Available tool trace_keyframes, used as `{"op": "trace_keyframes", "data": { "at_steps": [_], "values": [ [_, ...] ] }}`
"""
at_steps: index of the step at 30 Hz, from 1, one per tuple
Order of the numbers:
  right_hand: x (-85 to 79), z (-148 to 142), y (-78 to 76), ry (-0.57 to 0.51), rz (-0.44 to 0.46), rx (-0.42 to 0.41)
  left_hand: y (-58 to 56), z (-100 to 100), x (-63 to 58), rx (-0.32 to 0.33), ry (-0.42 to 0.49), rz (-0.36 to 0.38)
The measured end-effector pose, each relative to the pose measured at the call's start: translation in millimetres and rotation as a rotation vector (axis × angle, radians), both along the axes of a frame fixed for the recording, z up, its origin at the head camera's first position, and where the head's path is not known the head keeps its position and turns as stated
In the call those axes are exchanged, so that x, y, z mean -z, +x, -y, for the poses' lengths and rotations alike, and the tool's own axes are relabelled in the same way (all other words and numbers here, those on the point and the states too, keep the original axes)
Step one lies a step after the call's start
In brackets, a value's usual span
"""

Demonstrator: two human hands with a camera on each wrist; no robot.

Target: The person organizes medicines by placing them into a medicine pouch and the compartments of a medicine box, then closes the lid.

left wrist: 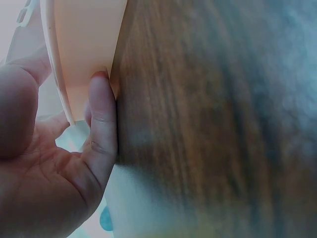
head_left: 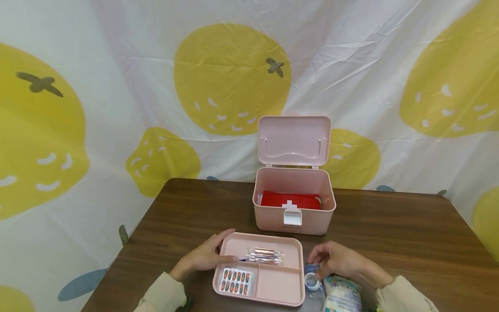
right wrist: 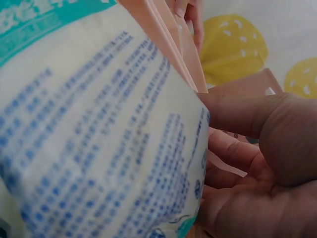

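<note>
My left hand (head_left: 208,255) holds the left side of a pink divided tray (head_left: 282,286), thumb over the rim; in the left wrist view its fingers (left wrist: 103,114) lie along the tray's outer wall. Inside the tray are a clear packet of thin sticks (head_left: 266,255) and a blister pack of capsules (head_left: 236,281). Just right of the tray, my right hand (head_left: 337,260) pinches a small clear bag with a white ring-shaped roll (head_left: 312,281) in it. A printed soft package (head_left: 342,295) lies under that wrist and hides the small bag in the right wrist view.
Behind the tray stands a pink box (head_left: 269,219) with a white cross on its latch and its lid (head_left: 294,138) raised. A red pouch (head_left: 290,200) lies inside it. The dark wooden table (head_left: 393,234) meets a fruit-print curtain (head_left: 351,56) at the back.
</note>
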State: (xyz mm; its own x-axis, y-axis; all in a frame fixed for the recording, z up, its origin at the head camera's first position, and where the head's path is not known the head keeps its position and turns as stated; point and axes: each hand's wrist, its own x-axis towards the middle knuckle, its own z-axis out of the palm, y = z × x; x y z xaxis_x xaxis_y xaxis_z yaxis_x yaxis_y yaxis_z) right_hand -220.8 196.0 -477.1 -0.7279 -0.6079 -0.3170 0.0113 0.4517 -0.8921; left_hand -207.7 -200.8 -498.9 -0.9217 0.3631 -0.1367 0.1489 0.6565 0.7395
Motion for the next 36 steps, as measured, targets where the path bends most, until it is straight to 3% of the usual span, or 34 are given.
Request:
{"op": "trace_keyframes", "data": {
  "at_steps": [7, 23, 30, 36],
  "values": [
    [2.4, 0, 0.5, -0.067, 0.001, -0.006, 1.1, -1, -1.0, -0.013, -0.005, 0.019],
    [-3.5, -10, -3.3, -0.065, -0.081, 0.044, 0.8, 0, -1.0, -0.002, -0.002, 0.011],
    [-11.8, -14, -7.3, -0.011, -0.115, 0.161, 0.4, 0, -0.7, -0.004, 0.003, 0.017],
    [-16.4, -17, -11.0, -0.078, -0.114, 0.209, 0.6, 0, -0.3, -0.003, -0.003, 0.011]
  ]
}}
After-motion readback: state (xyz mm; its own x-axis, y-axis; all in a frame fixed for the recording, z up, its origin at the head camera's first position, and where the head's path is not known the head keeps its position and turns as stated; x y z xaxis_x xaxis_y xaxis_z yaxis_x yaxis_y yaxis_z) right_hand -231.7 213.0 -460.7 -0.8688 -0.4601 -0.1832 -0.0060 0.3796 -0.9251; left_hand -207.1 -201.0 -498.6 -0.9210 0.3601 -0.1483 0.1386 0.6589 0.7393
